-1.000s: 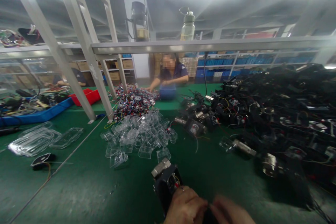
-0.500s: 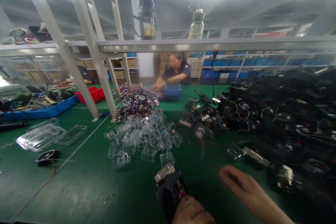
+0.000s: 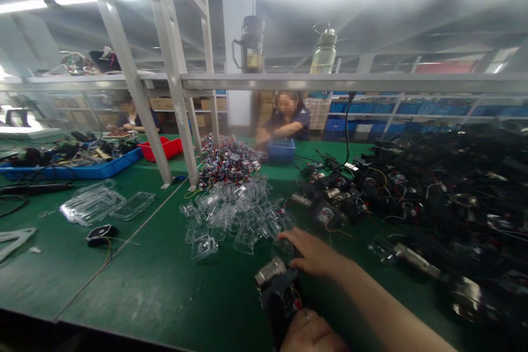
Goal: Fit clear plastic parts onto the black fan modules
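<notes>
My left hand (image 3: 311, 333), at the bottom centre, is closed around a black device (image 3: 278, 302) with a silvery metal valve-like fitting (image 3: 270, 272) at its upper end and small wires on its side. Just above it, my right hand (image 3: 315, 253) reaches in from the right with thumb and fingers apart. Its fingertips are at a clear plastic cover (image 3: 282, 250) on the near right edge of a pile of clear plastic covers (image 3: 231, 209). Whether they touch that cover is hard to tell.
Black devices with metal fittings (image 3: 454, 192) heap up on the right. Behind the covers lie small wired parts (image 3: 231, 159) and a blue bin (image 3: 281, 151), by a co-worker (image 3: 289, 121). Shelf posts (image 3: 181, 115), a red bin (image 3: 163, 148) and clear trays (image 3: 93, 203) are left.
My right hand has moved left and away from me, from the open mat to the edge of the cover pile. My left hand keeps its hold on the device. The view has shifted left.
</notes>
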`<action>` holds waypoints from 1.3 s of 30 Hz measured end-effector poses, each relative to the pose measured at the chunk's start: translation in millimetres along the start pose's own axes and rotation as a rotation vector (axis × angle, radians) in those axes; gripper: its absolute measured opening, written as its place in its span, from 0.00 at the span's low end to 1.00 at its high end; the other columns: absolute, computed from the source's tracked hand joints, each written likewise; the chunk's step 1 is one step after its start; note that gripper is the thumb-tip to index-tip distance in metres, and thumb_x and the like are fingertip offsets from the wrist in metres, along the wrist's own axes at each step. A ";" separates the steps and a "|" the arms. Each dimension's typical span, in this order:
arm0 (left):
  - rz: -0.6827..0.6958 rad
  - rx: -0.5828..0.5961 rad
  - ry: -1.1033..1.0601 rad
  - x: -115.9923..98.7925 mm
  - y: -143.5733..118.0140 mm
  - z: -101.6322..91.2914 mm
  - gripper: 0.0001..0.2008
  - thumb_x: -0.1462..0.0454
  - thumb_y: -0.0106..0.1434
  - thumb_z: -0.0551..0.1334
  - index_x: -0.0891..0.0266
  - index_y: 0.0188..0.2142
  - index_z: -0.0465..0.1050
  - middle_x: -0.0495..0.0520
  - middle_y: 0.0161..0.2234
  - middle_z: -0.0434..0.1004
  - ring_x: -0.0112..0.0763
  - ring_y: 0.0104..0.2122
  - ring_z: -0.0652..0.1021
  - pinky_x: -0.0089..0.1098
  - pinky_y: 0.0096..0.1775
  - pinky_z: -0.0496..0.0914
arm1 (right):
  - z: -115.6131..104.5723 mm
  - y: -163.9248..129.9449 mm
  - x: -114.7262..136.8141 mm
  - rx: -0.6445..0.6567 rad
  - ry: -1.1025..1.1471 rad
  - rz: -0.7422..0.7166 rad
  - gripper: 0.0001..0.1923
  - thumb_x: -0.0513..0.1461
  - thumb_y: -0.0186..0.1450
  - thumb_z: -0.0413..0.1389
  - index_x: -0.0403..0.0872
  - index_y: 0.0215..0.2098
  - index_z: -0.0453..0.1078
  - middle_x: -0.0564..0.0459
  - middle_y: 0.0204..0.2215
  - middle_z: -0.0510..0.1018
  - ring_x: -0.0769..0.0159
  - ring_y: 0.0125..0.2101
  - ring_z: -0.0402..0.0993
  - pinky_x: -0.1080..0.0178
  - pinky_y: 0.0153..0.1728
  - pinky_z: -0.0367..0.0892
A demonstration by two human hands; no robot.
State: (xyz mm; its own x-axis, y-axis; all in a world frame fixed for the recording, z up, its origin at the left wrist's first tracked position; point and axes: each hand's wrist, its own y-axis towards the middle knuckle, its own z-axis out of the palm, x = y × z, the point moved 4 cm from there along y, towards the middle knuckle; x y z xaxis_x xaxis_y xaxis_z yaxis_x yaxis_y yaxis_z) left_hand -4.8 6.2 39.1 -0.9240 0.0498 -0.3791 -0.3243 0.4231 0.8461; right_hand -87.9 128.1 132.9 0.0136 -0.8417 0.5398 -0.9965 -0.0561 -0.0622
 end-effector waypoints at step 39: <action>-0.098 0.396 0.193 -35.9 42.5 -49.8 0.07 0.73 0.63 0.57 0.60 0.32 0.66 0.51 0.31 0.69 0.38 0.32 0.70 0.37 0.37 0.68 | 59.4 -214.2 8.1 -0.523 0.656 0.517 0.39 0.59 0.56 0.63 0.45 0.58 0.70 0.40 0.49 0.81 0.45 0.51 0.76 0.47 0.53 0.71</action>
State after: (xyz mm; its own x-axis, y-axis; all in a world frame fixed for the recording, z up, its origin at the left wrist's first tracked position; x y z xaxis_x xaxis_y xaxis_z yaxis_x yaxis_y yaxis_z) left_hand 4.5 -22.7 107.4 -0.9259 -0.1610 -0.3416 -0.3440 0.7329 0.5869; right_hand 130.6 101.4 100.8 -0.3253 -0.2219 0.9192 -0.7796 0.6131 -0.1279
